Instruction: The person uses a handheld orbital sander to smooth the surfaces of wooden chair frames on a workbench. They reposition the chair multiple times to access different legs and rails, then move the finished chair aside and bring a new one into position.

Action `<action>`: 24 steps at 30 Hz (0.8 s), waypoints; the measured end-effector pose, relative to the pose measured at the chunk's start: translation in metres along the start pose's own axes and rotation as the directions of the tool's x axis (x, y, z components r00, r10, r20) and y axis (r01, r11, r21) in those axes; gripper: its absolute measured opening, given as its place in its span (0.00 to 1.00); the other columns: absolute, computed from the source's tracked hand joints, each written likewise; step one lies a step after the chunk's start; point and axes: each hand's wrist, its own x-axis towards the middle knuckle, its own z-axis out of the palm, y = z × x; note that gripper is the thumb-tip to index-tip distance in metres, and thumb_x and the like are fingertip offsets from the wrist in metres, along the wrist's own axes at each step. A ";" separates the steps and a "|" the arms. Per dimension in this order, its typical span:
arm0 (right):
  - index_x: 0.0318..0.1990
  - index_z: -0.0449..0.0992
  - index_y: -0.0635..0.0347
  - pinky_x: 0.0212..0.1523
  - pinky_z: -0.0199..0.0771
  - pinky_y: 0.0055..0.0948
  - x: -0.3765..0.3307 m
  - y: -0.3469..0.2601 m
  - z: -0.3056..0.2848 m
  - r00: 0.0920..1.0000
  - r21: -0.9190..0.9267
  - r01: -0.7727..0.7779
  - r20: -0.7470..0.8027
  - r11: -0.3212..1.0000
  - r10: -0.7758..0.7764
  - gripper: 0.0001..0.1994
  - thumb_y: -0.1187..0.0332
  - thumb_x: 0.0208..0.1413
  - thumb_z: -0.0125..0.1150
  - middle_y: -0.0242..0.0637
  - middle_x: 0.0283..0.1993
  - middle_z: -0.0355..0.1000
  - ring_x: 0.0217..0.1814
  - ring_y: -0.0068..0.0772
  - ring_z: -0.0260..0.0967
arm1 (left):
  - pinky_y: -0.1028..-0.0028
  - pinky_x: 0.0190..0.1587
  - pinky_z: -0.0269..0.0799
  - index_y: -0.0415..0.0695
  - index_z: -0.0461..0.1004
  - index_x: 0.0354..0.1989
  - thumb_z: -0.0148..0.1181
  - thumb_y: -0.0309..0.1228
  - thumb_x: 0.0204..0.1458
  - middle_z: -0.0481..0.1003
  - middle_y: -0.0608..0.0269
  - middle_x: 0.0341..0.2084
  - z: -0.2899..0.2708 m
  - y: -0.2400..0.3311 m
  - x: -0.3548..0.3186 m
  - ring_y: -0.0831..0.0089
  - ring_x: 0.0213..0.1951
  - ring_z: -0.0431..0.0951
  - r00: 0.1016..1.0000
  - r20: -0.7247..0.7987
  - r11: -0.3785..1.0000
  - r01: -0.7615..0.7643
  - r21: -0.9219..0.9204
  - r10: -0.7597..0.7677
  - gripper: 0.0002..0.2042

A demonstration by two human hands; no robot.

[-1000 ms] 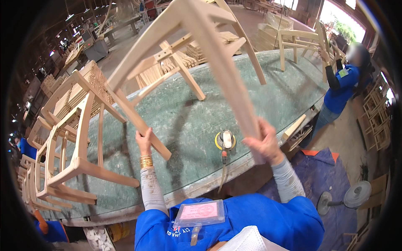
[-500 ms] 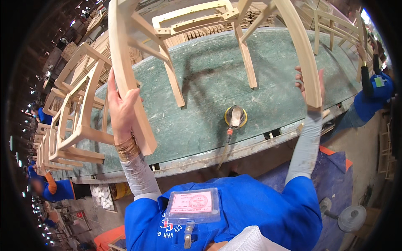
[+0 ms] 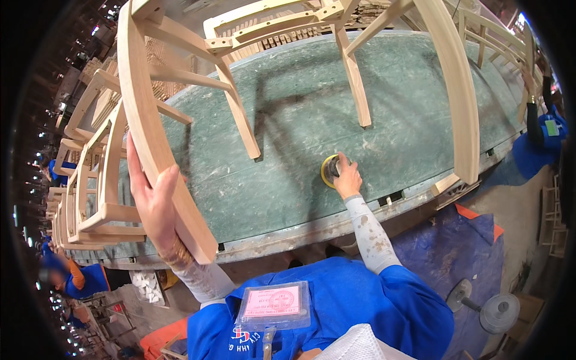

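A pale, bare-wood chair frame (image 3: 161,129) stands on the green-topped table (image 3: 294,129) in front of me, its curved legs reaching toward me on both sides. My left hand (image 3: 155,207) grips the left curved leg near its lower end, thumb on the near face and fingers along the outer side. At the table's middle, my right hand (image 3: 349,180) is closed over a round orbital sander (image 3: 327,170) with a yellow-rimmed pad. The sander rests on the tabletop, its upper body partly hidden under my fingers. The right curved leg (image 3: 461,102) is untouched.
More wooden chair frames (image 3: 108,213) line the left side of the table. Stacked wooden parts (image 3: 375,17) lie beyond its far edge. A co-worker in blue (image 3: 536,144) stands at the right by another frame. A grey fan (image 3: 499,312) stands on the floor at lower right.
My right hand has let go of the right leg and moved left and inward onto the sander. The left hand keeps its hold; the frame's near legs have shifted outward and nearer to me.
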 end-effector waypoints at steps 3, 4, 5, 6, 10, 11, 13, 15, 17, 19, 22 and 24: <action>0.61 0.57 0.33 0.45 0.69 0.50 0.023 0.001 -0.019 0.999 0.071 0.020 0.024 0.997 -0.022 0.39 0.72 0.39 0.66 0.53 0.47 0.62 0.45 0.59 0.68 | 0.78 0.39 0.69 0.41 0.47 0.67 0.53 0.20 0.41 0.59 0.58 0.57 -0.001 -0.001 -0.009 0.75 0.43 0.67 0.998 -0.054 1.000 0.024 0.020 -0.023 0.39; 0.60 0.58 0.33 0.44 0.70 0.48 0.035 -0.002 -0.025 0.988 0.143 0.120 -0.113 0.982 -0.104 0.38 0.71 0.40 0.66 0.52 0.46 0.62 0.44 0.60 0.67 | 0.77 0.38 0.69 0.41 0.47 0.67 0.53 0.20 0.41 0.59 0.58 0.57 0.002 0.003 -0.012 0.74 0.43 0.67 0.996 -0.072 0.999 0.044 0.008 -0.043 0.39; 0.60 0.59 0.32 0.43 0.70 0.48 0.050 -0.006 -0.033 0.965 0.152 0.180 -0.220 0.972 -0.144 0.37 0.71 0.40 0.67 0.52 0.46 0.62 0.44 0.60 0.67 | 0.77 0.38 0.69 0.41 0.46 0.67 0.53 0.20 0.40 0.59 0.58 0.58 0.006 0.005 -0.014 0.74 0.43 0.67 0.995 -0.078 0.998 0.070 -0.004 -0.070 0.40; 0.60 0.59 0.32 0.43 0.70 0.47 0.070 -0.014 -0.042 0.930 0.158 0.246 -0.315 0.956 -0.188 0.37 0.70 0.41 0.67 0.52 0.46 0.62 0.44 0.60 0.67 | 0.76 0.37 0.70 0.40 0.45 0.67 0.52 0.19 0.39 0.58 0.57 0.58 0.008 0.010 -0.017 0.73 0.42 0.67 0.992 -0.078 0.995 0.100 -0.031 -0.102 0.41; 0.61 0.59 0.32 0.43 0.70 0.45 0.143 -0.056 -0.085 0.880 0.117 0.180 -0.463 0.977 -0.107 0.36 0.69 0.43 0.67 0.51 0.44 0.62 0.43 0.57 0.68 | 0.76 0.35 0.70 0.40 0.44 0.67 0.51 0.21 0.37 0.59 0.56 0.55 0.008 0.007 -0.022 0.74 0.38 0.68 0.984 -0.151 0.995 0.099 0.006 -0.097 0.42; 0.61 0.59 0.32 0.42 0.70 0.46 0.158 -0.058 -0.088 0.863 0.107 0.193 -0.492 0.975 -0.116 0.36 0.69 0.43 0.66 0.51 0.44 0.61 0.43 0.57 0.68 | 0.75 0.35 0.70 0.40 0.44 0.67 0.52 0.21 0.37 0.59 0.56 0.55 0.007 0.007 -0.023 0.73 0.37 0.68 0.983 -0.149 0.994 0.109 0.005 -0.107 0.42; 0.61 0.59 0.32 0.42 0.71 0.47 0.186 -0.061 -0.094 0.824 0.085 0.219 -0.551 0.972 -0.137 0.36 0.70 0.43 0.66 0.51 0.43 0.60 0.42 0.57 0.68 | 0.75 0.33 0.71 0.40 0.43 0.67 0.53 0.23 0.37 0.60 0.55 0.54 0.004 0.006 -0.025 0.72 0.36 0.69 0.981 -0.149 0.992 0.127 0.002 -0.126 0.43; 0.61 0.58 0.31 0.42 0.71 0.46 0.203 -0.064 -0.089 0.817 0.079 0.209 -0.563 0.975 -0.130 0.36 0.70 0.43 0.66 0.51 0.44 0.59 0.43 0.57 0.68 | 0.74 0.32 0.71 0.39 0.42 0.67 0.54 0.26 0.36 0.60 0.53 0.54 0.006 0.007 -0.027 0.72 0.35 0.69 0.976 -0.167 0.990 0.143 0.018 -0.138 0.44; 0.61 0.58 0.30 0.42 0.71 0.46 0.211 -0.065 -0.082 0.804 0.062 0.214 -0.578 0.975 -0.139 0.37 0.70 0.44 0.66 0.52 0.44 0.58 0.43 0.57 0.68 | 0.73 0.31 0.71 0.38 0.42 0.67 0.55 0.27 0.35 0.60 0.52 0.54 0.005 0.009 -0.029 0.71 0.34 0.70 0.973 -0.174 0.986 0.162 0.043 -0.152 0.46; 0.61 0.57 0.29 0.42 0.71 0.46 0.215 -0.065 -0.078 0.791 0.076 0.235 -0.594 0.969 -0.145 0.37 0.70 0.44 0.66 0.52 0.45 0.58 0.44 0.57 0.68 | 0.73 0.30 0.71 0.38 0.41 0.67 0.56 0.29 0.34 0.60 0.51 0.54 0.003 0.011 -0.031 0.70 0.32 0.70 0.971 -0.171 0.980 0.183 0.076 -0.168 0.47; 0.61 0.58 0.29 0.43 0.71 0.46 0.213 -0.069 -0.080 0.814 0.088 0.216 -0.566 0.972 -0.129 0.37 0.70 0.44 0.66 0.53 0.45 0.58 0.44 0.57 0.68 | 0.73 0.29 0.71 0.37 0.41 0.67 0.56 0.30 0.33 0.60 0.50 0.54 0.013 0.013 -0.033 0.70 0.31 0.70 0.949 -0.266 0.980 0.191 0.061 -0.168 0.47; 0.61 0.58 0.29 0.43 0.71 0.46 0.212 -0.067 -0.079 0.833 0.101 0.190 -0.543 0.977 -0.106 0.36 0.70 0.44 0.66 0.53 0.45 0.58 0.43 0.57 0.68 | 0.73 0.29 0.72 0.38 0.40 0.67 0.57 0.30 0.33 0.59 0.50 0.55 0.010 0.010 -0.033 0.70 0.31 0.71 0.957 -0.245 0.982 0.177 0.058 -0.158 0.47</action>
